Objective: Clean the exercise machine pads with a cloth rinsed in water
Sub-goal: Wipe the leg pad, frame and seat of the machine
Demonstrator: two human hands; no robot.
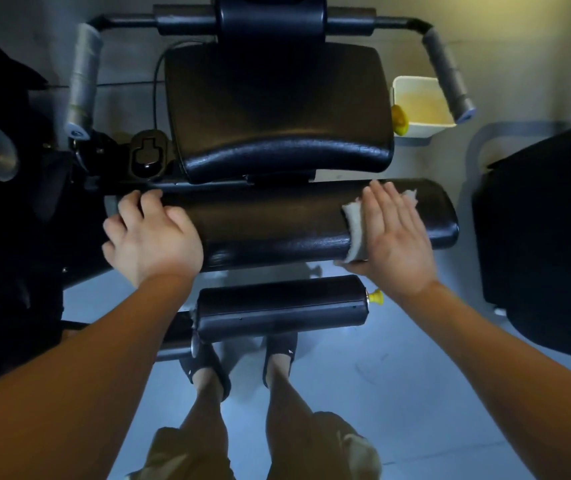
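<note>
Roller pad (pixel 277 223) lies left-right (right hand (pixel 393 237) pressing cloth (pixel 353 230)).

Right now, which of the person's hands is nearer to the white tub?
The right. The right hand presses the cloth on the roller pad at its right end, near the white tub; the left hand grips the pad's opposite end, farther away.

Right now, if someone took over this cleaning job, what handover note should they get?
Left hand grips the left end of the long roller pad.
Right hand presses the cloth flat on that pad's right part.
White tub of liquid stands right of the seat pad.
Done: wiping under way; finished pads cannot be told.
Left: rest of this pad, perhaps seat pad and lower roller pad.
</note>
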